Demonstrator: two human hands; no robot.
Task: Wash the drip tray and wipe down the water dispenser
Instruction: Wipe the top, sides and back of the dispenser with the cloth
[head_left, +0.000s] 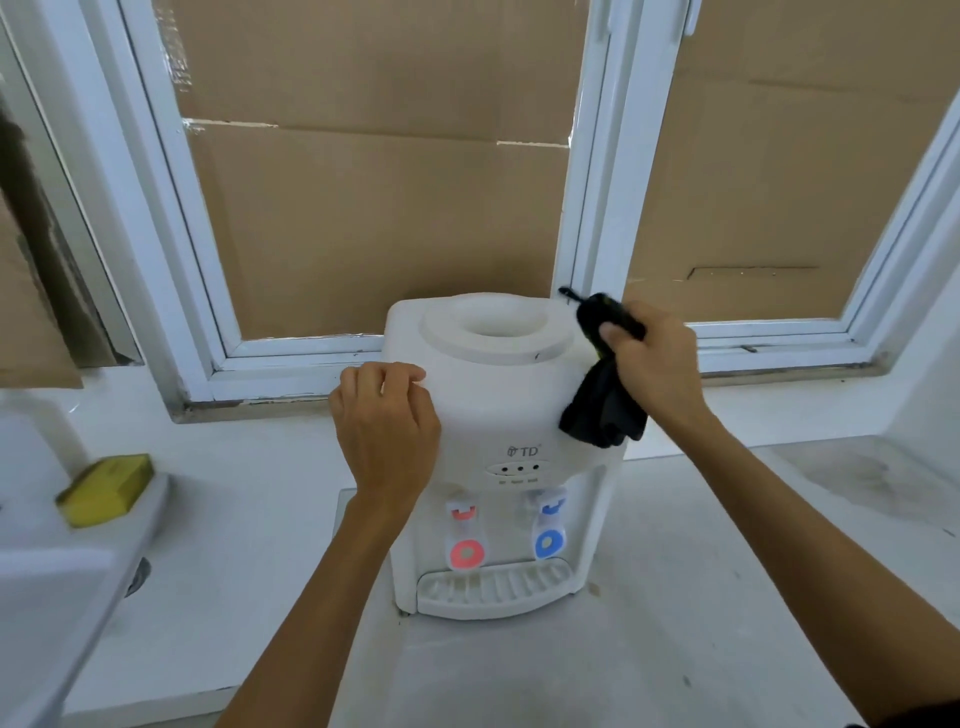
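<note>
White window frames (587, 218) fill the background, their panes covered with brown cardboard (374, 208). Below them runs a white tabletop (701, 597), and on it, just in front of the sill, stands a white water dispenser (498, 415) with an open round well on top and no bottle. Its front reads "TD" above three small indicator lights whose labels are too small to read. At the left edge sits part of a white sink (57, 582) with a yellow sponge (106, 488) on its rim. The left hand (387, 431) rests with curled fingers against the dispenser's upper left corner, gripping its edge. The right hand (654, 358) is clamped around a black cloth (605, 405), pressing it on the dispenser's upper right corner. The white drip tray (493, 590) sits in place at the dispenser's base, under a red tap (466, 553) and a blue tap (549, 543).
</note>
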